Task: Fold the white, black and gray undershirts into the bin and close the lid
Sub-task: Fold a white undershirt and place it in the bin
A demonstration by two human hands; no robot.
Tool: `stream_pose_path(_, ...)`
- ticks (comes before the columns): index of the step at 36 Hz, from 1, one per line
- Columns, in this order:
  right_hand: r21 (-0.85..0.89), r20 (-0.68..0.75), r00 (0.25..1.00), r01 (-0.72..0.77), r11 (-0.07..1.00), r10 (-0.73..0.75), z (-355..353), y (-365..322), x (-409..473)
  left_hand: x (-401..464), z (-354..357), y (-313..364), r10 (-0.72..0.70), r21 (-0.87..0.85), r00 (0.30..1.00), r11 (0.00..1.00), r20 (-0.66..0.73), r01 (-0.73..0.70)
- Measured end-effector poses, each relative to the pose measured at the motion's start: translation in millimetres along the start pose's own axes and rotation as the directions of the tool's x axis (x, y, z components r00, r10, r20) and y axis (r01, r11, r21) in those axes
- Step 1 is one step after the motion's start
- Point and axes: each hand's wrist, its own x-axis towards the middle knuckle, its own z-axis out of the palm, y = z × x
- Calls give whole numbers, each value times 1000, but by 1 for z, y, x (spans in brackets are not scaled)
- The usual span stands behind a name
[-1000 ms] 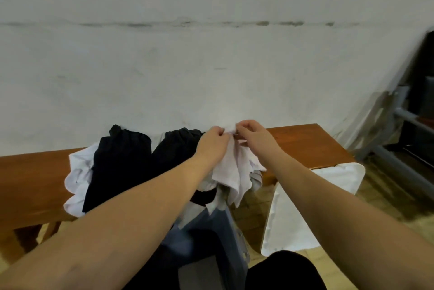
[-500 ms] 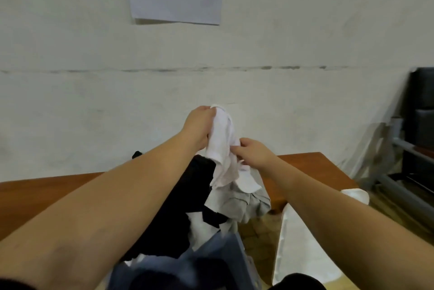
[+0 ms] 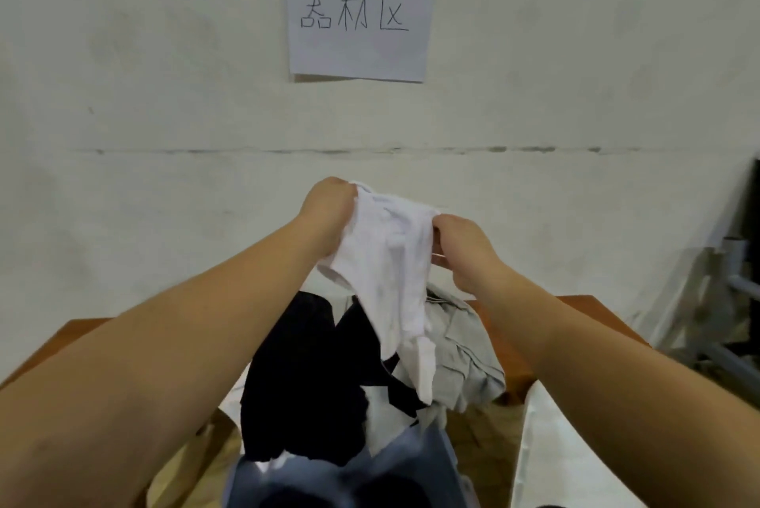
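Note:
A white undershirt [image 3: 390, 260] hangs in the air in front of the wall. My left hand [image 3: 329, 211] grips its top left edge and my right hand [image 3: 460, 248] grips its top right edge, a little lower. Beneath it a black undershirt [image 3: 304, 376] and a gray undershirt [image 3: 460, 355] lie in a heap on the wooden bench [image 3: 592, 310]. The bluish translucent bin [image 3: 427, 462] stands close below me, partly hidden by my arms, with dark cloth inside. Its white lid [image 3: 547, 462] leans at the lower right.
A paper sign [image 3: 357, 20] with handwritten characters is stuck on the pale wall ahead. A gray metal frame [image 3: 724, 302] stands at the far right beside the bench end. Tiled floor shows under the bench.
Both hands lifted the white undershirt up off the heap and drew apart, spreading its top edge. The view tilted upward, bringing the paper sign in.

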Motion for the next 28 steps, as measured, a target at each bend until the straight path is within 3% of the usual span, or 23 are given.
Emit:
stream_pose_path(6,43,-57,996,-72,996,74,-6,-26,4,-5,-33,-9,121,312,992,942,34,-126)
stream_pose_path(10,-11,227,966,-124,992,123,-11,-43,-2,-9,-47,-10,184,414,982,891,48,-187)
stream_pose_path(14,-383,530,788,-107,917,313,-21,-47,-9,-9,-60,-10,202,430,979,882,19,-191)
stream_pose_path(16,-467,640,673,-42,883,370,-24,-45,-17,-10,-64,-10,209,434,978,879,22,-198)
stream_pose_path(18,-533,665,617,-5,846,422,-26,-43,-20,-11,-67,-11,210,435,978,878,18,-197)
stream_pose_path(22,-583,574,712,9,812,404,-33,-37,-17,-13,-75,-14,198,438,980,882,-17,-171)
stream_pose_path(26,-478,481,850,50,877,214,-38,-41,-11,-18,-83,-16,182,467,983,872,-34,-146)
stream_pose_path(28,-343,425,904,106,933,53,-38,-50,-11,-21,-85,-16,159,460,987,878,-24,-130)
